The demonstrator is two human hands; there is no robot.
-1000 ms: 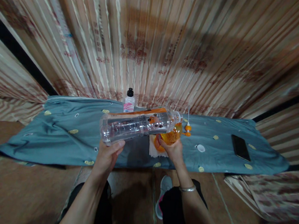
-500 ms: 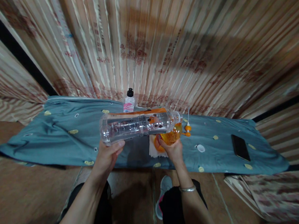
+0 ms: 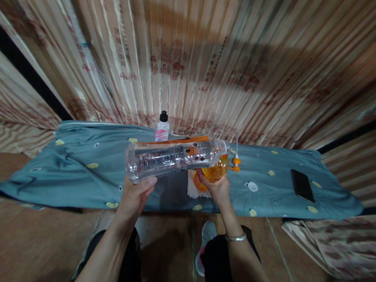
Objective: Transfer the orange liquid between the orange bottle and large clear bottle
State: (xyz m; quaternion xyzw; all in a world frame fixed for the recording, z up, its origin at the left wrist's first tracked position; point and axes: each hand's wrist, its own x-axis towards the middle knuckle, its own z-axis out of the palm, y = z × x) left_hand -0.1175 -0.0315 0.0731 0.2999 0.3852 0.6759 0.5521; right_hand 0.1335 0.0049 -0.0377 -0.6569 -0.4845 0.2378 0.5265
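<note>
A large clear plastic bottle (image 3: 173, 157) with an orange-edged label lies nearly level in the air, its mouth to the right. My left hand (image 3: 138, 194) grips it near its base, fingers partly hidden underneath. The bottle's mouth is over an orange translucent container (image 3: 216, 169), and whether they touch cannot be made out. My right hand (image 3: 217, 189) is wrapped round that container, which stands at a white cloth or tissue (image 3: 194, 189). Just right of it lies an orange spray or pump top (image 3: 236, 163) with a thin tube pointing up.
Behind the clear bottle stands a small bottle with a black cap (image 3: 162, 127). A white round lid (image 3: 252, 186) and a black phone (image 3: 302, 185) lie to the right on the blue-green cloth (image 3: 80, 184). Pleated curtains (image 3: 195, 62) hang close behind.
</note>
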